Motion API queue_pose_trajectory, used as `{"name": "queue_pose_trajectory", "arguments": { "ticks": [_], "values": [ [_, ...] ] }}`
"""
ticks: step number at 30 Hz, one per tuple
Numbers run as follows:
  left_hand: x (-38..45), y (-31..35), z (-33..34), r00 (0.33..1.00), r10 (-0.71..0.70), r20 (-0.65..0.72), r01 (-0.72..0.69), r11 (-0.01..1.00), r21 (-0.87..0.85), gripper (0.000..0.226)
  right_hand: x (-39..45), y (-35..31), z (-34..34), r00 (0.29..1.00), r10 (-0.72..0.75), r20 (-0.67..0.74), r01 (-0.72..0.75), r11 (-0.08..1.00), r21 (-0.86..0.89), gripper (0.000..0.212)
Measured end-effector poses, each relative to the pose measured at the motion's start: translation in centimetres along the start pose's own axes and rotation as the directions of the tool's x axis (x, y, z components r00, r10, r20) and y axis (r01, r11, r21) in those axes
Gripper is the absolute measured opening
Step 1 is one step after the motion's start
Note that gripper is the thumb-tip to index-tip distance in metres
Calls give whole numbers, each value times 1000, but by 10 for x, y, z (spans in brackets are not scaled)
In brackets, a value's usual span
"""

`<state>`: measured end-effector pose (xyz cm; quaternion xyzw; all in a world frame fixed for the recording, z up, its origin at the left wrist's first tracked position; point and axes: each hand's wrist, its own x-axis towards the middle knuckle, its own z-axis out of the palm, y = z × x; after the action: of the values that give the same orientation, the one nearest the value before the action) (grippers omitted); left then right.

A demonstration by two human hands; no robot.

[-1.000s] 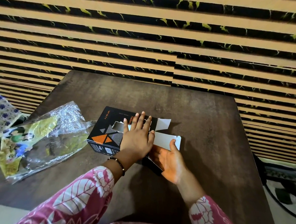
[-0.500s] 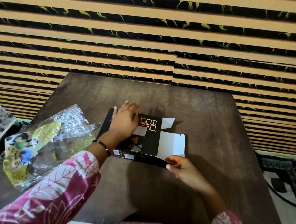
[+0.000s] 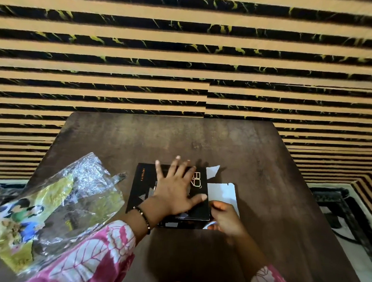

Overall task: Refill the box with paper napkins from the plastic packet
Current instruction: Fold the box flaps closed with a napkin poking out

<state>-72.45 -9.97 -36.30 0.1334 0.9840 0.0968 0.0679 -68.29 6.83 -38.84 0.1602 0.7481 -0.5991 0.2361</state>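
Note:
A flat black box (image 3: pixel 143 182) with orange and grey triangles lies in the middle of the dark wooden table (image 3: pixel 264 188). Its white end flaps (image 3: pixel 222 191) stick out on its right side. My left hand (image 3: pixel 175 188) lies flat on the box top with fingers spread. My right hand (image 3: pixel 225 219) is at the box's near right corner, fingers curled at the edge of the white flap. A crumpled clear plastic packet (image 3: pixel 54 205) with yellow and green print lies left of the box. No napkins are visible.
A wall of tan and black stripes (image 3: pixel 184 65) rises right behind the table's far edge. Dark patterned floor and a black object (image 3: pixel 337 204) show past the table's right side. Pink leaf-print sleeves (image 3: pixel 88 258) cover both forearms.
My left hand went from the box's left part to its middle and spread flat. My right hand came up to the box's right end flap. The box now lies squarer to me.

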Motion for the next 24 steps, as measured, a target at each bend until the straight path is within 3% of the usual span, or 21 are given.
{"name": "queue_pose_trajectory", "arguments": {
  "ticks": [2,8,10,14,18,21,24],
  "values": [
    [2,15,4,997,67,36,-66,998,-15,99,-4,-2,-1,999,36,-15,-35,996,81,27],
    [2,31,20,999,10,38,-11,1000,10,102,-10,3,-13,994,101,38,-106,976,189,31],
    [2,33,19,999,8,32,-8,1000,-2,101,-10,0,-14,997,54,-55,-49,995,89,31],
    [1,33,20,1000,9,14,-9,1000,-11,97,5,-29,-18,917,-274,-291,189,939,-289,35],
    [0,32,22,1000,18,-11,-19,1000,-16,97,30,-54,-22,888,-382,-254,183,802,-568,51],
    [-1,31,21,999,27,-25,-27,999,-31,96,47,-49,-23,926,-347,-149,187,765,-616,62],
    [-1,30,21,999,38,-37,-39,999,-29,93,49,-37,-31,932,-322,-168,151,763,-628,57]
  ]
}}
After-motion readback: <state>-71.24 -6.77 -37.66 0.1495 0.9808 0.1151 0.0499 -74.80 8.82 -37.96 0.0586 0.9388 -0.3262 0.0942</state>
